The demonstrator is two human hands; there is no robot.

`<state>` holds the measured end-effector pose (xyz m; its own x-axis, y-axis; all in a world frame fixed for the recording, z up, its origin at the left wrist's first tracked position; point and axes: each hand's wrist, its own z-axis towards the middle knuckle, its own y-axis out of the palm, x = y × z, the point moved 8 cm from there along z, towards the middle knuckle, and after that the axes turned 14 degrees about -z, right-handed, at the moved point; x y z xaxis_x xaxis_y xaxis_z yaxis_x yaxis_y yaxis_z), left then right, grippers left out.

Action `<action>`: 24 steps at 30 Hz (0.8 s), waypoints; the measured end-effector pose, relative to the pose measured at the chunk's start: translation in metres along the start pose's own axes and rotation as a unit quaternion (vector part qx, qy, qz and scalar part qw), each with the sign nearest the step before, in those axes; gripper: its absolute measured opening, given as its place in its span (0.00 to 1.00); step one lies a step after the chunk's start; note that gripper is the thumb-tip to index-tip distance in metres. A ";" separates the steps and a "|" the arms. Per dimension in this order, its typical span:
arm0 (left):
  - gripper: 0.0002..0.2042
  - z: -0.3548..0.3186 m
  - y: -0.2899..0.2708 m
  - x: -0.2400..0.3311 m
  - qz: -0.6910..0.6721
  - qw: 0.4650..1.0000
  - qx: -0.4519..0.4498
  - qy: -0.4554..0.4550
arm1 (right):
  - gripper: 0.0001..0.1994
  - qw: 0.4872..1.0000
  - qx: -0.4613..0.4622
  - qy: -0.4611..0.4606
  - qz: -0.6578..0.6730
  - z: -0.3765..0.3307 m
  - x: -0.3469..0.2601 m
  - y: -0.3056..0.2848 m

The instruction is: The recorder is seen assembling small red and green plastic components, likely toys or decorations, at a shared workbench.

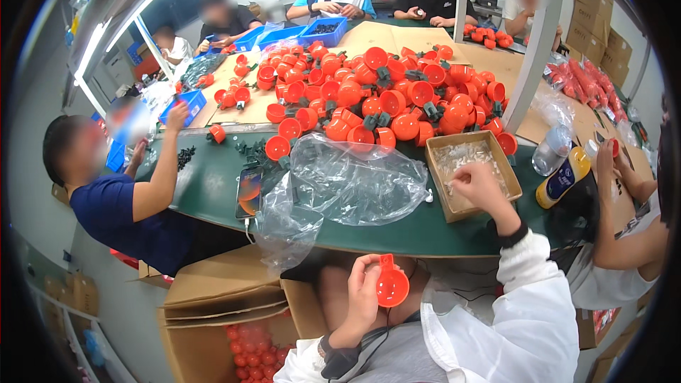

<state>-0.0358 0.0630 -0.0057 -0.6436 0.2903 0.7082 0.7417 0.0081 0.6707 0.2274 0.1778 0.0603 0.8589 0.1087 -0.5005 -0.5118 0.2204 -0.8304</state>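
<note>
In front of my body, my left hand [362, 296] grips a small orange-red plastic cup [394, 288], round, with a short tab at its top and its hollow side facing up. My right hand [479, 186] reaches over a shallow cardboard box [437, 183] at the table's front. Its fingertips are pinched together above small clear and whitish plastic parts [455, 156]; whatever they hold is too small to make out. Beyond the box lies a large heap of similar orange-red cups [392, 103], many with dark green clips attached.
A clear plastic bag [362, 181] hangs over the table edge beside a phone [249, 190]. Right of the box stand a yellow bottle [564, 179] and a clear bottle [551, 151]. An open carton [220, 280] holds red rounded parts below. Co-workers sit around; a metal post [537, 46] rises at right.
</note>
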 end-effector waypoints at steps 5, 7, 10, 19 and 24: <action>0.10 -0.002 0.000 0.001 0.045 0.998 -0.007 0.046 | 0.06 0.919 -0.227 -0.084 0.310 -0.069 -0.125 0.029; 0.10 0.000 0.004 0.003 0.043 0.997 -0.010 0.062 | 0.05 0.919 -0.257 -0.119 0.275 -0.079 -0.138 0.036; 0.10 -0.004 0.008 0.004 0.056 0.997 -0.009 0.060 | 0.05 0.923 -0.242 -0.122 0.272 -0.080 -0.135 0.043; 0.10 -0.007 0.010 0.005 0.059 0.996 -0.001 0.067 | 0.06 0.929 -0.232 -0.128 0.260 -0.083 -0.138 0.043; 0.10 -0.004 0.013 0.004 0.055 0.996 -0.017 0.073 | 0.05 0.939 -0.205 -0.132 0.242 -0.082 -0.135 0.041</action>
<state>-0.0295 0.0601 0.0070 -0.5817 0.1448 0.8004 0.8038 -0.0484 0.5929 0.0887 0.0924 0.0741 0.4705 0.3478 -0.8110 -0.7624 -0.3026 -0.5720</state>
